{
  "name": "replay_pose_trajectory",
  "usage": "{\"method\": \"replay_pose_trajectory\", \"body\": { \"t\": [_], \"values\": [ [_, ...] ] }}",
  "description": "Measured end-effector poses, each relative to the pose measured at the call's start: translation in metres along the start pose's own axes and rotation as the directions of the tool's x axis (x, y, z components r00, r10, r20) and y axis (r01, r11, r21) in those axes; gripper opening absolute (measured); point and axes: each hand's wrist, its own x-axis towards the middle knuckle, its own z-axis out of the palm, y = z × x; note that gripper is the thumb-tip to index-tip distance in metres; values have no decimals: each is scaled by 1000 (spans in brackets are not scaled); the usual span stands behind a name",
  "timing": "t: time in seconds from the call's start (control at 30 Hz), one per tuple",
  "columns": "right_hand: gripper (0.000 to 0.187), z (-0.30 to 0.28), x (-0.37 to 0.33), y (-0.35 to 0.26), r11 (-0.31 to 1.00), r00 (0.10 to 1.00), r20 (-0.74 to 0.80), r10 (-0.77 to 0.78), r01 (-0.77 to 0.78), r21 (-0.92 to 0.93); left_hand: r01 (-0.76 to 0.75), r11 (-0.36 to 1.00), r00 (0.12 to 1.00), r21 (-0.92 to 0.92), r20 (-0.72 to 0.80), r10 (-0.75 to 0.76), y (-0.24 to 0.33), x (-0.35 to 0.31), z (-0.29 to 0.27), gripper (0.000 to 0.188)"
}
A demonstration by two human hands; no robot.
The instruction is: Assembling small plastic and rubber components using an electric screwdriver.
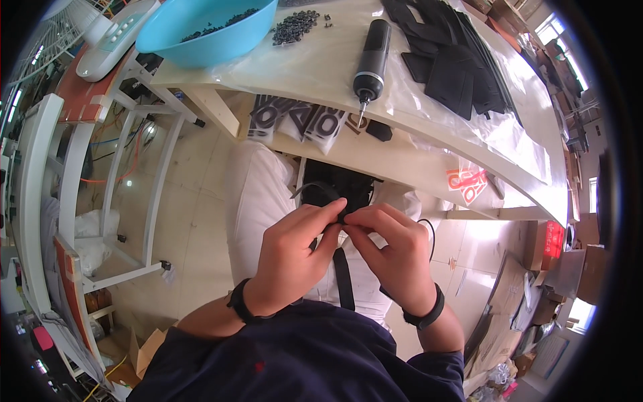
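Both my hands meet over my lap, in front of the table's edge. My left hand (291,254) is closed, thumb and fingertips pinching a black strap (343,280). My right hand (398,258) pinches the same strap right beside it, fingertips nearly touching. One length of the strap hangs down toward my shirt, and a curved black strip shows above my left fingers. The exact spot between the fingertips is mostly hidden. Just beyond the hands, between my knees, lies a dark heap of black material (345,182). Each wrist wears a black band.
On the table (301,74) stand a light blue basin (207,47) with small black parts, a pile of similar parts (295,28), a black electric screwdriver (373,57) and stacked flat black pieces (455,74). Printed plastic bags (325,127) lie on the shelf underneath. A white metal frame (164,181) stands left.
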Motion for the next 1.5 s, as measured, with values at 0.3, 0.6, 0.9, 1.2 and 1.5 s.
{"method": "replay_pose_trajectory", "body": {
  "t": [0.3,0.6,0.9,1.2,1.5],
  "values": [
    [21,4,-1,10,919,956,8,-295,286,-272,54,998,998,39,38,-55,2,1,-5,33],
    [17,11,3,9,936,970,-80,-229,197,-291,19,998,1000,63,16,-20,-1,1,-7,32],
    [20,6,7,10,867,961,4,-275,249,-431,63,998,998,-9,24,-63,-3,-1,-6,29],
    [21,3,7,13,832,931,25,-363,337,-440,133,991,990,-26,48,-132,-6,2,-9,28],
    [22,7,8,13,824,919,-34,-393,336,-456,134,991,991,-28,33,-133,-6,2,-6,28]
  ]
}}
